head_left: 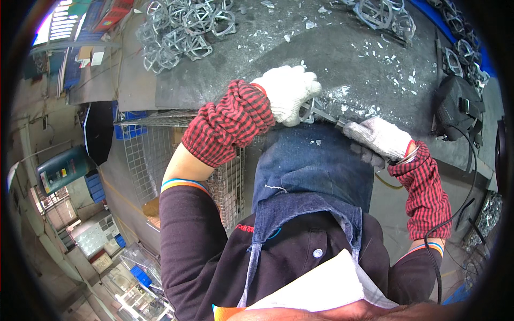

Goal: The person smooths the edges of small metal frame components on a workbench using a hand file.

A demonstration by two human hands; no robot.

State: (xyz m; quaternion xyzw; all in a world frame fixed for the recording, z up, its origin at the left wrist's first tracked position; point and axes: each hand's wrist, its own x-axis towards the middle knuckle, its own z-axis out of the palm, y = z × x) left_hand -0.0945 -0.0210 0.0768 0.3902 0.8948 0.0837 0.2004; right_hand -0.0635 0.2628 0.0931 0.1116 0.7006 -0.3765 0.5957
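My left hand (292,95), in a white knit glove, is closed on a small silver metal frame (307,112) at the near edge of the dark worktable. My right hand (379,138), gloved too, grips a slim metal hand tool (339,122). Its tip reaches toward the frame, and whether they touch cannot be told. The handle lies hidden in the glove, so the kind of tool does not show. Pale flakes and shavings (342,95) are scattered over the table around both hands.
A heap of similar metal frames (179,35) covers the table's far left; more frames (377,13) lie at the far right. A black device (458,107) with a cable (474,160) sits at the right edge. Beneath the table's left side stands a wire cage (144,155).
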